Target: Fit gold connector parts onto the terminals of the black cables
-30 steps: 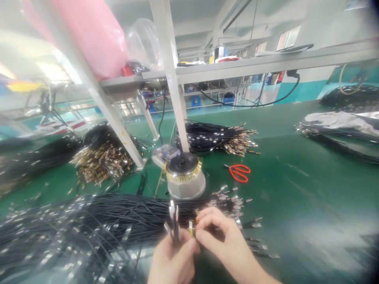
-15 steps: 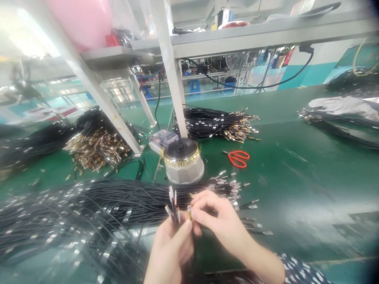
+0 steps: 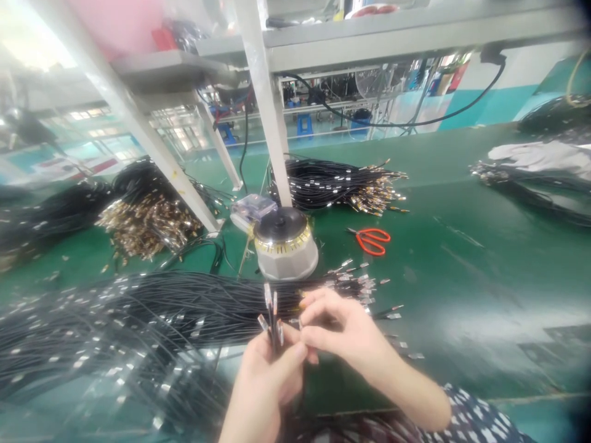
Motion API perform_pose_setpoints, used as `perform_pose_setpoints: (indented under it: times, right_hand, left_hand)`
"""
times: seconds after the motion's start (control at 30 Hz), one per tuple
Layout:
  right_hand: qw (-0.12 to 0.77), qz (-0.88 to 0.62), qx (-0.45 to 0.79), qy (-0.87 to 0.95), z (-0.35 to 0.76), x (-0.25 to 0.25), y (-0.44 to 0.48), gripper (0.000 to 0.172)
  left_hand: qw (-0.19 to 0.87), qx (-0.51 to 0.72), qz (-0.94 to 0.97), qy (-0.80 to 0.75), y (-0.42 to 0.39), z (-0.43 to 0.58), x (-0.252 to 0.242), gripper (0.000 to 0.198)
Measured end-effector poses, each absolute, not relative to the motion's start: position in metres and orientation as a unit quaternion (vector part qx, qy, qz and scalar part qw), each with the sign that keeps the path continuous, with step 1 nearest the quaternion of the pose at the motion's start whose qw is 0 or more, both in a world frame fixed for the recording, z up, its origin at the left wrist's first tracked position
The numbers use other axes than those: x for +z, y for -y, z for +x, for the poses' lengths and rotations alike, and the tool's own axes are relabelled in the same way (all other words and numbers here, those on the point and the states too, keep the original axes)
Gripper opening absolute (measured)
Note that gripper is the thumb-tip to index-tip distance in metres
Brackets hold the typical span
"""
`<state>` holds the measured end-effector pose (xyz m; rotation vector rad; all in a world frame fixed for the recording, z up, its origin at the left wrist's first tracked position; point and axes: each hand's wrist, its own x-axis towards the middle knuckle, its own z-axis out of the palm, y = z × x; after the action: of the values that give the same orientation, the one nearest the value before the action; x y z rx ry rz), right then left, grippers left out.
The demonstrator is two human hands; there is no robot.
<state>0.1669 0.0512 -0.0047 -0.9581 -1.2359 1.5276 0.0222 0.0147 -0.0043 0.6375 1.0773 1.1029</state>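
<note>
Left hand (image 3: 270, 381): closed around a few thin black cable ends (image 3: 272, 317), thumb pressed across them; metal-tipped ends stood upright above the fist.
Right hand (image 3: 339, 335): fingers curled, fingertips (image 3: 307, 303) pinched together just beside the held cable ends; whatever sat in the pinch too small and blurred to tell.
Held cable ends: low in the middle of the view, above the near edge of the green table (image 3: 462, 289), right in front of the grey pot.
Big cable bundle (image 3: 138, 320): black, laid flat across the left and middle of the table, its silver-tipped ends (image 3: 355, 284) fanned out just beyond the right hand.
Grey pot (image 3: 286, 243): round, dark lid with a gold band, stood just behind the hands and against the foot of a white frame post (image 3: 268, 104).
Clear plastic box (image 3: 252, 209): touching or nearly touching the pot on its left rear side.
Orange scissors (image 3: 373, 239): flat on the table, right of the pot, well apart from both hands.
Gold-tipped bundle (image 3: 341, 187): behind the scissors, tips pointed right.
Second gold-tipped heap (image 3: 148, 224): left of the pot, beside a slanted frame leg.
Far right: more dark cables (image 3: 530, 187) under a white cloth (image 3: 540, 157).
Sleeve (image 3: 475, 421): dark with pale dots, on the right forearm.
</note>
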Motion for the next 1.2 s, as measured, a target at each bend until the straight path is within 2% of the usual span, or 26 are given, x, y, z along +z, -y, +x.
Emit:
perform_pose_setpoints:
  times: [0.1,0.2,0.33,0.47,0.63,0.87,1.03,1.1,1.2]
  right_hand:
    - [0.405,-0.341,0.693,0.489,0.174,-0.005,-0.059,0.021]
    - [0.39,-0.296,0.703,0.516,0.18,-0.006,-0.064,0.02]
    - [0.399,-0.31,0.647,0.571,0.184,-0.007,-0.068,0.024]
    - [0.422,-0.389,0.561,0.596,0.182,-0.007,-0.068,0.012]
    - [0.399,-0.426,0.529,0.616,0.177,-0.002,-0.062,0.009]
    - [0.406,-0.385,0.537,0.631,0.19,0.0,-0.066,0.015]
    - [0.405,-0.351,0.55,0.64,0.191,0.0,-0.067,0.015]
    - [0.413,-0.345,0.555,0.635,0.189,-0.001,-0.065,0.014]
    - [0.457,-0.345,0.593,0.566,0.184,-0.005,-0.061,0.007]
  left_hand:
    - [0.708,0.456,0.299,-0.449,-0.016,0.019,-0.006,0.034]
    - [0.747,0.426,0.293,-0.419,-0.018,0.017,-0.007,0.035]
    - [0.749,0.451,0.275,-0.401,-0.02,0.017,-0.007,0.025]
    - [0.75,0.465,0.27,-0.386,-0.019,0.02,-0.011,0.017]
    - [0.717,0.485,0.267,-0.424,-0.018,0.022,-0.008,0.018]
    - [0.633,0.58,0.212,-0.468,-0.019,0.017,-0.001,0.021]
    - [0.668,0.489,0.28,-0.486,-0.014,0.022,-0.001,0.033]
    - [0.674,0.453,0.302,-0.499,-0.013,0.024,0.0,0.031]
    - [0.664,0.473,0.278,-0.508,-0.014,0.024,-0.001,0.029]
